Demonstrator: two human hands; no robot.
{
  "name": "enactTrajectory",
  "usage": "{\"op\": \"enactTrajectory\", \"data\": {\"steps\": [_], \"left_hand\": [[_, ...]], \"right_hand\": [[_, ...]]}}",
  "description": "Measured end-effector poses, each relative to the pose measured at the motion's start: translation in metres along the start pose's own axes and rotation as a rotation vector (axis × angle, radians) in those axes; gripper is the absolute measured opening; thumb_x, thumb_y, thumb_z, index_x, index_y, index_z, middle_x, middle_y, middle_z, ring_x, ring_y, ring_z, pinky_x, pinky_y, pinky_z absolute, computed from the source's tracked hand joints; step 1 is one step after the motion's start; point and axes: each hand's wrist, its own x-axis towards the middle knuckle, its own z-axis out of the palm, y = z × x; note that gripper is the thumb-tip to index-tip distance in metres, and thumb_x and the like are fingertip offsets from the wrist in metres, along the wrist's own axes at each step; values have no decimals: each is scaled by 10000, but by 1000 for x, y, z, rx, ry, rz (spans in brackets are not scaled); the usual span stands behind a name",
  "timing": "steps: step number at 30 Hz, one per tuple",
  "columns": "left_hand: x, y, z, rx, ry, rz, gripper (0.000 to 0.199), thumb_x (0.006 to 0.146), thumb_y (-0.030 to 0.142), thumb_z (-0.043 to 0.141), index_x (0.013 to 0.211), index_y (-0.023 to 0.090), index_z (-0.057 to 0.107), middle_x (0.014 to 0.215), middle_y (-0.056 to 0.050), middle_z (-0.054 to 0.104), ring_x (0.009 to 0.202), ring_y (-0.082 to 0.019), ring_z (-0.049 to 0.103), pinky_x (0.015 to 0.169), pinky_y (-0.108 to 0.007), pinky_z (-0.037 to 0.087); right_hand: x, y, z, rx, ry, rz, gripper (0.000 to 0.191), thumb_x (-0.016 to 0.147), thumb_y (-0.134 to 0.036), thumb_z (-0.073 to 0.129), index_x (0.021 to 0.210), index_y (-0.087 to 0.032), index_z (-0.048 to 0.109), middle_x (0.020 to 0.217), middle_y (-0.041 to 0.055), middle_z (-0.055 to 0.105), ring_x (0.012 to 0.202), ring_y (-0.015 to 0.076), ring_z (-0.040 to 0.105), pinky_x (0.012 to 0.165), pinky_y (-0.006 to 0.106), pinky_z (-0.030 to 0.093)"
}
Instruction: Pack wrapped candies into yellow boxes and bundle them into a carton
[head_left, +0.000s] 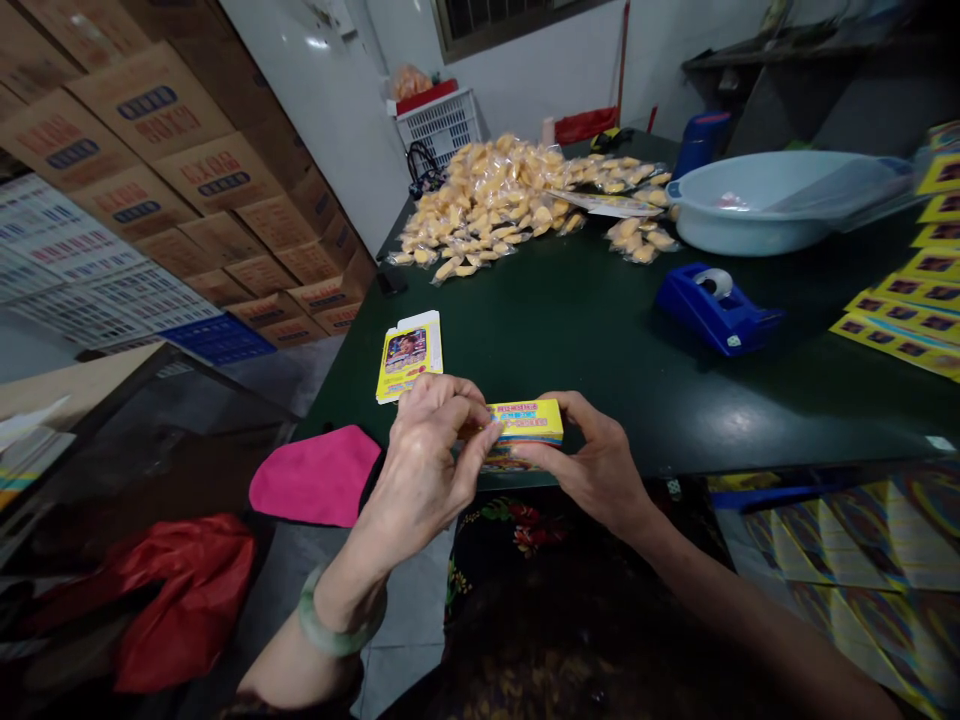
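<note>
A small yellow box (529, 420) with pink and blue lettering is held at the table's near edge. My right hand (600, 460) grips its right end, thumb in front and fingers behind. At its left end is my left hand (439, 445), with thumb and forefinger pinched together at the box's corner; what lies between those fingertips is hidden. Behind my left hand, a flat yellow carton (411, 355) with a white flap lies on the dark green table (570, 330). A blue tape dispenser (716, 308) stands to the right.
Wrapped yellow pieces (495, 195) are heaped at the back. Right of them are a light blue basin (750, 230) and yellow printed cartons (915, 310). A pink cloth item (319, 477) is at the left edge. Cardboard boxes (217, 175) are stacked by the wall.
</note>
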Motion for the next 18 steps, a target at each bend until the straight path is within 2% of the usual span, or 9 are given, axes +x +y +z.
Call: {"op": "enactTrajectory", "data": {"steps": [9, 18], "left_hand": [[3, 7, 6, -18, -49, -44, 151, 860, 90, 489, 735, 174, 490, 869, -46, 566, 840, -178, 485, 805, -373, 388], [-5, 4, -1, -322, -91, -99, 141, 900, 148, 499, 762, 175, 506, 901, -52, 538, 861, -160, 515, 765, -313, 423]], "right_hand": [[-5, 0, 2, -101, 78, -59, 300, 715, -351, 753, 908, -199, 579, 796, 11, 669, 706, 157, 626, 653, 266, 503], [-9, 0, 3, -169, 77, -100, 287, 723, -333, 751, 917, -199, 589, 811, 12, 685, 706, 160, 634, 655, 281, 496]]}}
